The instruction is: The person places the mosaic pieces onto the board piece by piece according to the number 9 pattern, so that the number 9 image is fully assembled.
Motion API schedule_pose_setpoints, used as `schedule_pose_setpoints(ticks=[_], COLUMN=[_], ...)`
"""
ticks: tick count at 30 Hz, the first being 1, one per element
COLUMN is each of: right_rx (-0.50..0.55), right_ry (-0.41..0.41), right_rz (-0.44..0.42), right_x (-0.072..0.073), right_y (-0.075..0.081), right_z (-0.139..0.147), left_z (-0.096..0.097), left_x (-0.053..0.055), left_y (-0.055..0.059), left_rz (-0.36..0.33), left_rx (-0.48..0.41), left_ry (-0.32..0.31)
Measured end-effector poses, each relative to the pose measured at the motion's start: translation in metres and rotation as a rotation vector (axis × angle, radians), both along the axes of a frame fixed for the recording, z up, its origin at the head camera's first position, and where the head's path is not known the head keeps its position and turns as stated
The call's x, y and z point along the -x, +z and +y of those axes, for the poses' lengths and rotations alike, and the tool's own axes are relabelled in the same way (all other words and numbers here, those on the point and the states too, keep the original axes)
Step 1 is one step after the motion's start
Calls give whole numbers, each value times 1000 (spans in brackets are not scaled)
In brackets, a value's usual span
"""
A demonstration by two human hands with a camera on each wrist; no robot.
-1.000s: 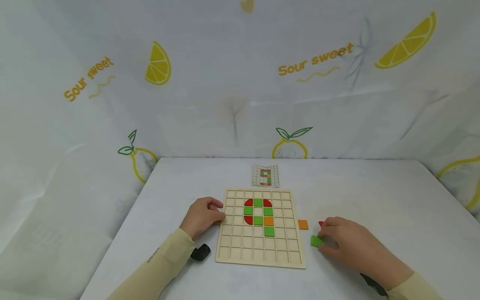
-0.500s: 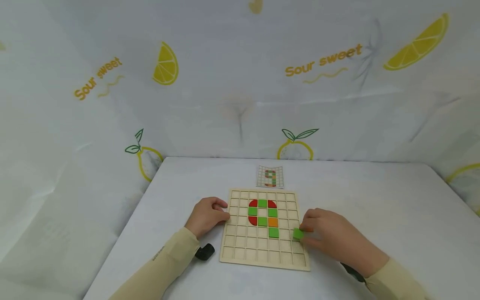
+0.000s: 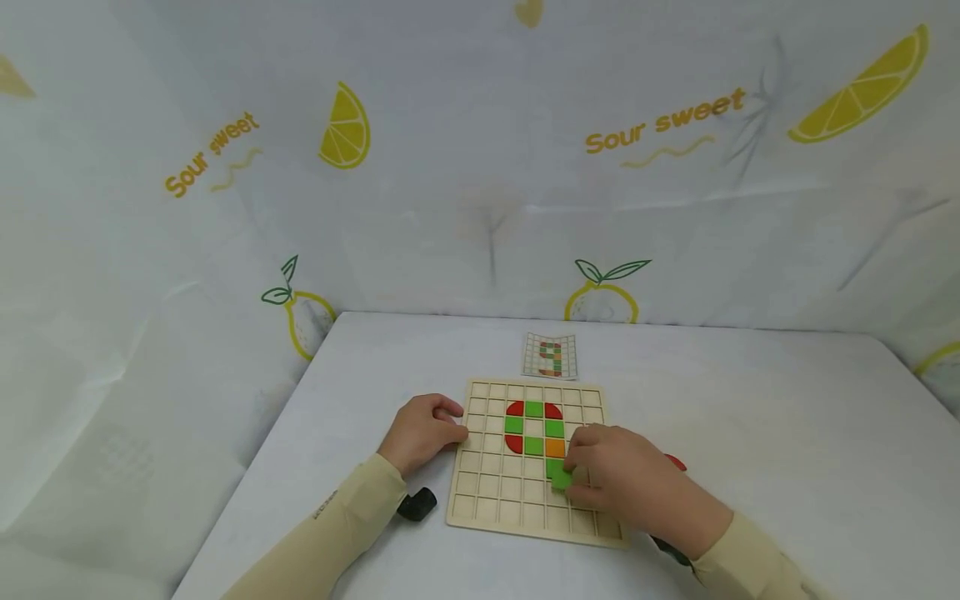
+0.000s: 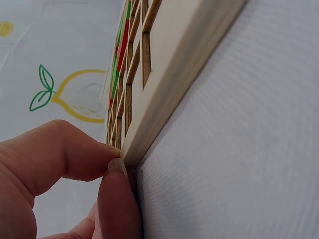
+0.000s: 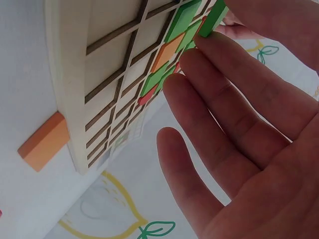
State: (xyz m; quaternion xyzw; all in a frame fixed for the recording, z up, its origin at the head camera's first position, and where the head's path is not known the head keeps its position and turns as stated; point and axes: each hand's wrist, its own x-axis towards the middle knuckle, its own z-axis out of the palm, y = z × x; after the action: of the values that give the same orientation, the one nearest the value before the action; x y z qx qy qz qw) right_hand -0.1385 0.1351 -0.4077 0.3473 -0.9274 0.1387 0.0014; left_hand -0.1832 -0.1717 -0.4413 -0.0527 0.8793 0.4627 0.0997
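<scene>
A wooden grid board (image 3: 480,485) lies on the white table, with red quarter-round tiles (image 3: 514,444), several green square tiles (image 3: 534,409) and an orange square tile (image 3: 555,448) set in its cells. At its left edge my left hand (image 3: 422,433) pinches the rim, thumb and index fingertips together there in the left wrist view. Over the right half of the board, my right hand (image 3: 622,475) holds a green square tile (image 5: 214,19) between thumb and index finger. That tile is close to the lowest green one in the column; the other fingers are spread straight.
Behind the board lies a small pattern card (image 3: 551,358) printed with a similar coloured figure. A loose orange tile (image 5: 44,142) is beside the board's right edge, hidden by the hand in the head view. Farther right is a red piece (image 3: 677,462).
My right hand has carried the green tile leftward from the table on the right to over the board. The left hand stays at the rim, and the head view has shifted slightly.
</scene>
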Motion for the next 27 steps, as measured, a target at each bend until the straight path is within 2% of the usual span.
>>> schedule_pose_setpoints(ticks=[7, 14, 27], right_rx=[-46, -95, -106], right_ry=[17, -29, -45], right_rz=[14, -24, -39], right_x=[-4, -6, -6], right_y=[-4, -6, -9], right_z=[-5, -10, -11], left_z=[0, -1, -1], left_x=[1, 1, 4], left_y=[-1, 0, -2], left_rz=[1, -2, -4], left_rx=[7, 29, 40], left_ry=[0, 4, 2])
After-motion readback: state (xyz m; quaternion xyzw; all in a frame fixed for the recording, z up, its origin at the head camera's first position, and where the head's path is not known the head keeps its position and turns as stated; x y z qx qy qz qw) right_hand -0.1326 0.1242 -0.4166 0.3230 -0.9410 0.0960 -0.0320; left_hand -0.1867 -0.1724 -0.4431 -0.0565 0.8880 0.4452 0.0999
